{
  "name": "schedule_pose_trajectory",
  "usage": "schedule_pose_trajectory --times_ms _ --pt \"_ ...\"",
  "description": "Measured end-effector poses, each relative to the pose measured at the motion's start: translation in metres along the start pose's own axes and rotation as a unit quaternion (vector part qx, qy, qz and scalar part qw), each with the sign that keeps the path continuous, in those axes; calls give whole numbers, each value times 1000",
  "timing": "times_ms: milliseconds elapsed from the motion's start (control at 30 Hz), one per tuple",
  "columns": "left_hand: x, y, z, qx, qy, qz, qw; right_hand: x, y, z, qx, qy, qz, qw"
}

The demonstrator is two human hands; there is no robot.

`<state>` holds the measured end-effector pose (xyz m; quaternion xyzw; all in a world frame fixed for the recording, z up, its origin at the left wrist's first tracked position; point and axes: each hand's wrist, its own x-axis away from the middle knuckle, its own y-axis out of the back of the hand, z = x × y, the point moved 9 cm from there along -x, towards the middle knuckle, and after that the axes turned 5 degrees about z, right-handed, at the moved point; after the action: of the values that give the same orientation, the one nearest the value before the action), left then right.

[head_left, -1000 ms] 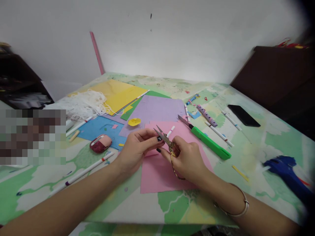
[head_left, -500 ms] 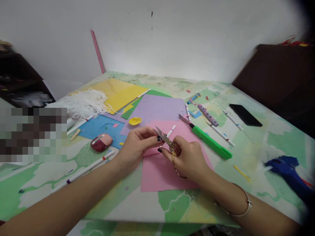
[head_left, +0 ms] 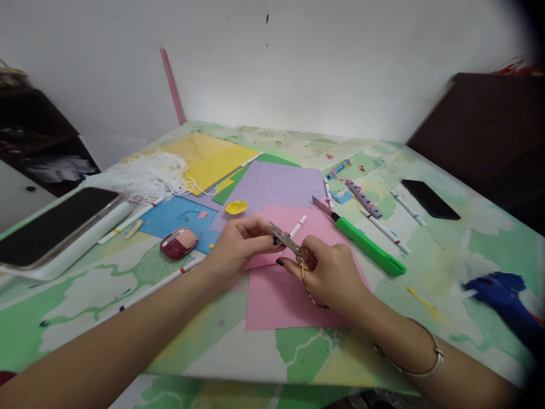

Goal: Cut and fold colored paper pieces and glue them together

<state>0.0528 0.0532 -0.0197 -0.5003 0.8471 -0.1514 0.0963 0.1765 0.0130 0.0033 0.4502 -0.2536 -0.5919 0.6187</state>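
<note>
My right hand (head_left: 334, 270) grips a small pair of scissors (head_left: 289, 243), its fingers in the gold-coloured handle loops. The blades point up and left toward the fingertips of my left hand (head_left: 238, 244). That hand is closed in a pinch at the blades; what it holds, if anything, is too small or hidden to make out. Both hands are over a pink paper sheet (head_left: 289, 304). Just beyond the scissors is a slim white stick with a purple band (head_left: 299, 225). To the right lies a green box cutter (head_left: 370, 247), its blade out.
Purple paper (head_left: 281, 184), blue paper (head_left: 168, 218) and yellow paper (head_left: 225, 162) lie behind, with tangled white string (head_left: 157, 173). At left are a dark-screened device (head_left: 59, 224) and a maroon-pink case (head_left: 179, 244). A black phone (head_left: 430, 199) and blue glue gun (head_left: 498, 295) are at right.
The view has shifted slightly, so things on the table appear a little farther right. Both hands keep nearly the same pose, with the scissors still at the left fingertips.
</note>
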Motion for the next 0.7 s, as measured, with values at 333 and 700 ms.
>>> schedule_pose_trajectory --times_ms 333,700 --pt "-2 4 1 -52 1 14 999 0 0 -2 40 7 7 999" --pt "-1 2 -3 -79 4 32 996 0 0 -1 56 25 16 998"
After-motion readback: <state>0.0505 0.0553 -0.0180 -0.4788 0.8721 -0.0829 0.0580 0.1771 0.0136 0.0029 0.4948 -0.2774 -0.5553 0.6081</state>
